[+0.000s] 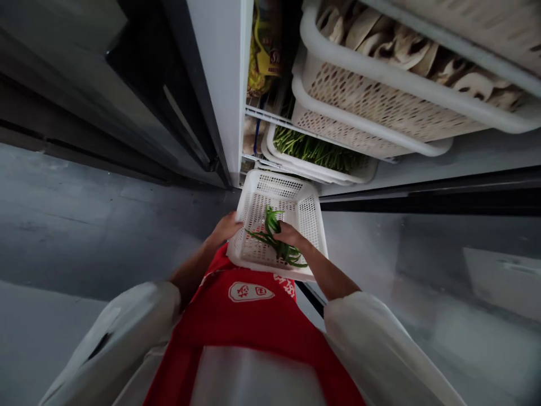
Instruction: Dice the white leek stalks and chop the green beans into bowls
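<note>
A white perforated plastic basket (311,219) is held level in front of my red apron. My left hand (228,227) grips its left rim, with the fingers partly hidden by the edge. Inside the basket my right hand (291,234) is closed around a small bunch of long, thin green chili peppers (288,255). Some of their ends stick out on both sides of the hand, over the basket's floor. The fingertips of my right hand are partly hidden among the peppers.
Ahead is an open refrigerator with wire shelves (270,117). A basket of sliced mushrooms (406,48) sits at upper right, above a tray of green stalks (315,148). A yellow packet (264,51) stands at the back left. The dark-handled door (169,84) stands at left.
</note>
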